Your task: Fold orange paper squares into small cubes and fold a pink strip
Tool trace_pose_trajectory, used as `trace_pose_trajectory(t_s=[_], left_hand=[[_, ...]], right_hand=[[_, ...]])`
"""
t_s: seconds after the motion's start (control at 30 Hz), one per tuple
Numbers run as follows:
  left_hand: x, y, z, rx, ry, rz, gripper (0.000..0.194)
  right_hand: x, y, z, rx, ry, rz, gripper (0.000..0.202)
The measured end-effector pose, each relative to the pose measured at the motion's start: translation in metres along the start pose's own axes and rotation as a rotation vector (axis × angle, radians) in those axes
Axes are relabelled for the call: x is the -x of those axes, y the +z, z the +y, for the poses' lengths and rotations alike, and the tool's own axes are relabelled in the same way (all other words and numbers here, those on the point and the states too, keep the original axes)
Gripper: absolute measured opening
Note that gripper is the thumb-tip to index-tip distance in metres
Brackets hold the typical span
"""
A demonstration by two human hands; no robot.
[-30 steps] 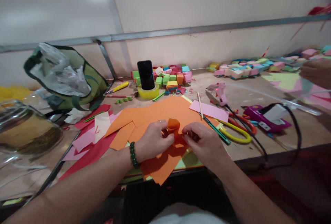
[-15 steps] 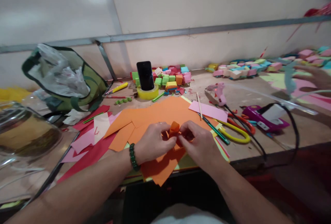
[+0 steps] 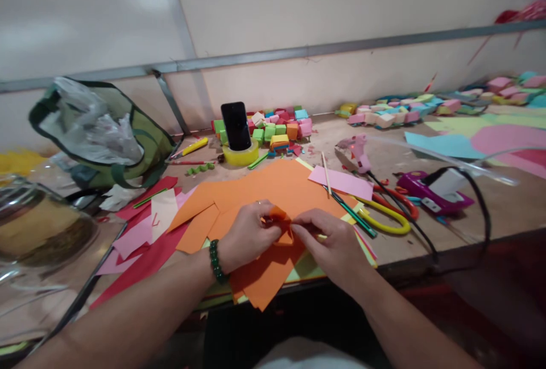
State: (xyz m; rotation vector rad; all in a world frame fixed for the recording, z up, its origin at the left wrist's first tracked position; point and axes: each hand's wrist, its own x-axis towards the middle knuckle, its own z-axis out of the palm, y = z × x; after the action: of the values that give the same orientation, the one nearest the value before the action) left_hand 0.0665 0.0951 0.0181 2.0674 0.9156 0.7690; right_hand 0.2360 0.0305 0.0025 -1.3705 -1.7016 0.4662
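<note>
Between my hands is a small folded orange paper piece (image 3: 283,232), partly hidden by my fingers. My left hand (image 3: 251,232), with a green bead bracelet at the wrist, is closed around its left side. My right hand (image 3: 330,241) pinches its right edge between thumb and forefinger. Beneath both hands spread large orange paper sheets (image 3: 260,181), overlapping and hanging over the table's front edge. A pink paper strip (image 3: 341,182), a thin wooden stick (image 3: 326,173) and a dark green pen-like tool (image 3: 354,215) lie just right of the sheets.
A phone (image 3: 236,125) stands in a yellow tape roll (image 3: 240,154), before colourful folded paper boxes (image 3: 273,130). Rightward are a pink glue gun (image 3: 358,153), yellow-handled scissors (image 3: 388,222) and a purple device (image 3: 439,194). A green bag (image 3: 153,144) and glass jar (image 3: 42,227) stand left.
The folded orange piece has turned and opened out in my fingers, and my right hand has shifted its pinch. At far right another person's hand has left; a blue sheet lies there.
</note>
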Motion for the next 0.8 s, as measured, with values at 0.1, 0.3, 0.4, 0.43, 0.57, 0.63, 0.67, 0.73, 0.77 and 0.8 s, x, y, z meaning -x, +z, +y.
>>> trace_pose_trajectory(t_s=[0.1,0.3,0.4,0.43,0.57,0.63,0.67,0.73,0.77,0.8], left_hand=[[0.000,0.001,-0.001,-0.017,0.011,-0.006,0.013],[0.004,0.002,0.000,-0.052,0.008,-0.016,0.018],[0.006,0.002,0.002,-0.116,0.025,-0.045,0.017],[0.006,0.002,0.003,-0.139,0.026,-0.051,0.017],[0.006,0.001,0.006,-0.174,0.052,-0.080,0.018],[0.005,-0.001,0.006,-0.163,0.066,-0.091,0.020],[0.005,-0.001,0.005,-0.155,0.071,-0.090,0.021],[0.005,-0.002,0.004,-0.144,0.076,-0.089,0.022],[0.004,-0.002,0.003,-0.149,0.075,-0.087,0.022],[0.004,-0.002,0.003,-0.162,0.070,-0.081,0.021]], right_hand=[[-0.001,0.003,0.003,0.020,-0.041,0.016,0.008],[-0.003,-0.002,-0.003,-0.054,0.051,0.004,0.012],[-0.007,-0.005,-0.009,0.018,0.067,-0.069,0.007],[-0.009,-0.006,-0.011,0.043,0.061,-0.087,0.006],[-0.014,-0.007,-0.012,0.014,-0.054,-0.101,0.009],[-0.014,-0.006,-0.011,-0.049,-0.116,-0.077,0.010],[-0.014,-0.006,-0.011,-0.077,-0.129,-0.057,0.010],[-0.014,-0.005,-0.011,-0.105,-0.099,-0.031,0.007],[-0.014,-0.005,-0.011,-0.102,-0.067,-0.038,0.005],[-0.015,-0.005,-0.011,-0.086,-0.031,-0.058,0.005]])
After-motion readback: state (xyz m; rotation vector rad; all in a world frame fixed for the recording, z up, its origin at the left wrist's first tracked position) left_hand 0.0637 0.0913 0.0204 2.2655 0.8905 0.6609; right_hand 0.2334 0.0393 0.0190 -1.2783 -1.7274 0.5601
